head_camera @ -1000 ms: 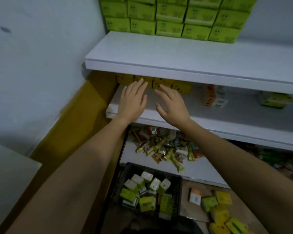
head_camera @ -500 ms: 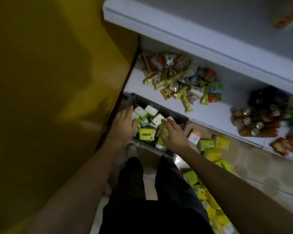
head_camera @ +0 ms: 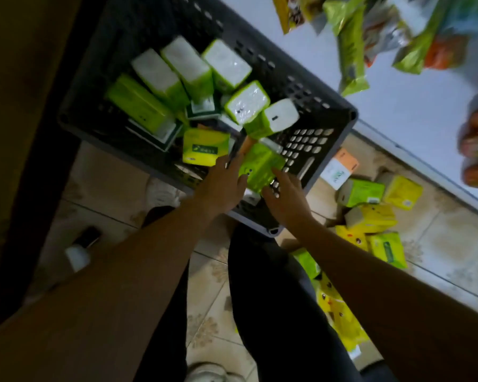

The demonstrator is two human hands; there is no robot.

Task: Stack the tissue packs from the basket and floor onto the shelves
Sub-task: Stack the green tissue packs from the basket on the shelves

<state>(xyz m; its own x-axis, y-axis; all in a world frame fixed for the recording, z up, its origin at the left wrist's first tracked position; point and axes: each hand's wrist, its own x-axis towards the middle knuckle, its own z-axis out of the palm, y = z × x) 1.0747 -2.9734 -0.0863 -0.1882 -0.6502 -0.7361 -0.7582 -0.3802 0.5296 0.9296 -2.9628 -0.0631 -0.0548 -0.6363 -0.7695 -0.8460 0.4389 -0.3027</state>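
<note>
While flanking the tissue pack (head_camera: 260, 166) with straight fingers of left hand (head_camera: 221, 186) and right hand (head_camera: 284, 201), squeeze evenly, lift clear of basket (head_camera: 352, 119).

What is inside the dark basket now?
A jumbled pile of tissue packs; left hand and right hand touch a green pack at the near wall of the basket. Anything beneath the pile is covered.

Both bare forearms reach forward and down, converging at the wrists, left hand (head_camera: 221, 186) with fingers straight, flat against the left side of a green tissue pack (head_camera: 260, 165), right hand (head_camera: 286, 198) with fingers spread, touching its lower right edge
</note>
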